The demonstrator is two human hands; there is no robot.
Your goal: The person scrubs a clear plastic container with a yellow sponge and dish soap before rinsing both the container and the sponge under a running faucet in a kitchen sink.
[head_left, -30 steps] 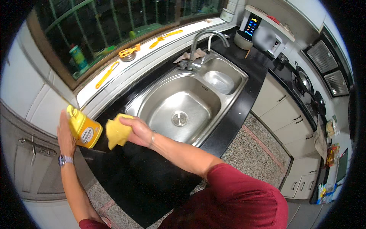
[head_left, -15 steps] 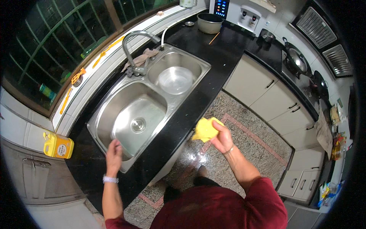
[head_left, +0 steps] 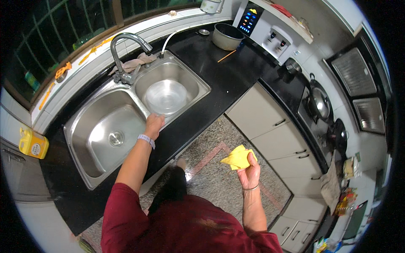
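A black countertop (head_left: 202, 109) runs beneath and beyond the left hand (head_left: 155, 125). Set into it, a double-basin stainless-steel sink (head_left: 99, 130) spreads left and ahead of that hand. A clear round bowl (head_left: 166, 97), in the smaller basin, sits just past its fingers, whose closure I cannot tell. The right hand (head_left: 249, 170) pinches a yellow cloth (head_left: 238, 158), which juts forward and left of that grip.

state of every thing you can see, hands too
Left hand: at the near edge of the small basin
Right hand: gripping the yellow cloth
Yellow cloth: bunched
Clear bowl: in the small basin
Faucet: no running water seen
Pot: upright, uncovered
Yellow jug: upright
Cabinet doors: shut
Display panel: lit
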